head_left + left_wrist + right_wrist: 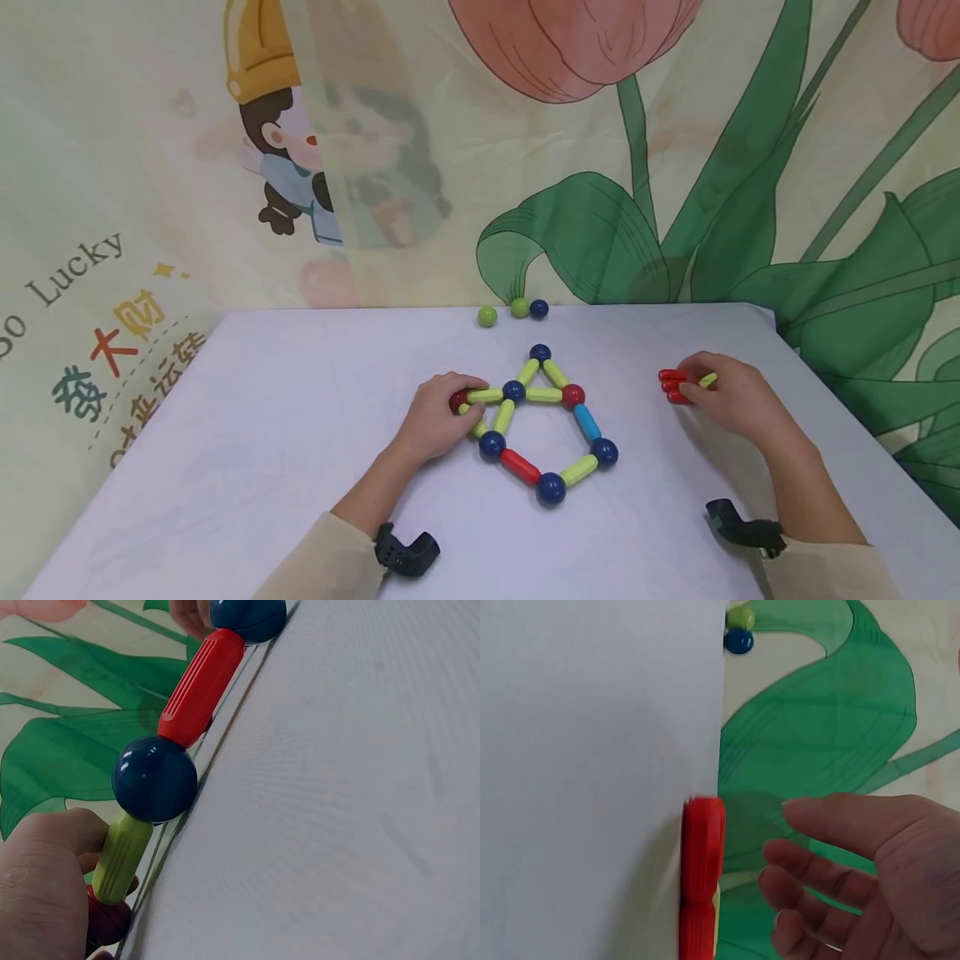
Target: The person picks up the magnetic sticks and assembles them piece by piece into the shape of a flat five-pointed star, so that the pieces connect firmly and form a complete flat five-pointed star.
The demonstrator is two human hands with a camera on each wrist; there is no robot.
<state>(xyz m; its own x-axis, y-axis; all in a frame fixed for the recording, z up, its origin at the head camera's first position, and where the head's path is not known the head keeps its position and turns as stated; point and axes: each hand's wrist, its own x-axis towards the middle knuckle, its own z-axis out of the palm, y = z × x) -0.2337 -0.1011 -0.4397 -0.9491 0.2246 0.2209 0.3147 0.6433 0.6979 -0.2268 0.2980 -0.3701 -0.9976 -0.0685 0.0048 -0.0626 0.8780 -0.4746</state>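
Note:
A flat figure of magnetic rods and balls lies on the white table. At its left corner my left hand [442,417] grips the red ball [458,402], with the thumb by a yellow-green rod [122,859]. That rod leads to a dark blue ball [154,778], and a red rod [202,688] continues from there. Over at the right, my right hand [726,396] hovers beside several loose red rods [672,386] and a yellow-green rod [708,379]. The right wrist view shows its fingers loosely bent, apart from the red rods [703,851].
Two green balls [487,317] and a dark blue ball [538,309] sit at the table's back edge. Behind it hangs a printed cloth [405,275]. The figure's right side has another red ball [573,395] and a light blue rod [587,423].

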